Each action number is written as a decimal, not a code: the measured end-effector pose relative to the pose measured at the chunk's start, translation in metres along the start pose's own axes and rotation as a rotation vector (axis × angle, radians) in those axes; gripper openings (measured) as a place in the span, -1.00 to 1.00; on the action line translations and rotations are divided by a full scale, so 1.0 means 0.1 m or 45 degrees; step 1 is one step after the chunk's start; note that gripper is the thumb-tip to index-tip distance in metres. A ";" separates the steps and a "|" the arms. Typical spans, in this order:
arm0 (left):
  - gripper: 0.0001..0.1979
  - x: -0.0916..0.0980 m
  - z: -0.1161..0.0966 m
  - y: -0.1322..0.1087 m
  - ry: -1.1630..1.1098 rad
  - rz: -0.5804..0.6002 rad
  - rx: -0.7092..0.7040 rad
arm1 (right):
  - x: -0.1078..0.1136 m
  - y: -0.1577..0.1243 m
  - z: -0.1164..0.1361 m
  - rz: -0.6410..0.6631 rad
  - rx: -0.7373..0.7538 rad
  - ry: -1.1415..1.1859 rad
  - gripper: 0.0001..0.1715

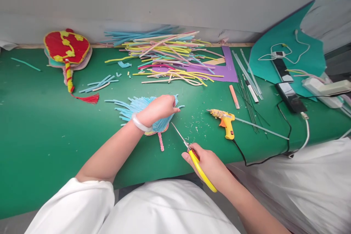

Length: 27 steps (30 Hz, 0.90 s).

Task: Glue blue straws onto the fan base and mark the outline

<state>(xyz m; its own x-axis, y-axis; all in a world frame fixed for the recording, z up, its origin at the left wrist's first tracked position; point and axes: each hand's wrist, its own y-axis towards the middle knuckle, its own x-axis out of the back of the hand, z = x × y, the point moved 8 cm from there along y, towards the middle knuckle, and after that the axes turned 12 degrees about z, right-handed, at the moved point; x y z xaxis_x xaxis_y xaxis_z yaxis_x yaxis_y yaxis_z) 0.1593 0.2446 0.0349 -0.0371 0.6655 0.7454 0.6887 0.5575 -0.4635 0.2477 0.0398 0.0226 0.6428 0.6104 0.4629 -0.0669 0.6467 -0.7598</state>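
A small fan shape [136,105] covered in light blue pipe cleaners lies on the green table, with uneven ends sticking out on the left and right. Its pink handle [161,142] points toward me. My left hand [164,108] rests across the blue surface, fingers pinched at the right edge around the end of a blue pipe cleaner [181,106]; my palm hides part of the fan. In my right hand [205,161] is a pair of yellow-handled scissors [202,172], the blades close together and their tips just right of the fan's lower edge.
Pipe cleaners of several colours [164,53] are heaped along the wall over a purple sheet [231,69]. A finished red fan [67,47] lies at the back left. To the right are a yellow glue gun [226,122], glue sticks, a black power bank [290,97] and cables.
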 end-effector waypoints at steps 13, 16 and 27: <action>-0.90 -0.11 -0.01 0.04 -0.016 0.043 -0.055 | -0.02 0.01 0.12 -0.048 -0.056 -0.161 -0.65; -0.89 -0.10 -0.01 0.02 -0.033 0.034 -0.074 | -0.02 0.01 0.14 -0.047 -0.065 -0.181 -0.67; -0.89 -0.08 -0.04 -0.04 -0.101 0.057 -0.142 | -0.05 0.04 0.14 -0.099 -0.034 -0.233 -0.66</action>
<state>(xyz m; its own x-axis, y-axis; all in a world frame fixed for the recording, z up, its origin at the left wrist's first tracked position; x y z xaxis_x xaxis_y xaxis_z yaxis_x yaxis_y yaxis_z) 0.1600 0.2352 0.0330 -0.0583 0.7280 0.6831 0.7672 0.4705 -0.4359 0.2332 0.0457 0.0231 0.4958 0.6334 0.5942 -0.0002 0.6842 -0.7293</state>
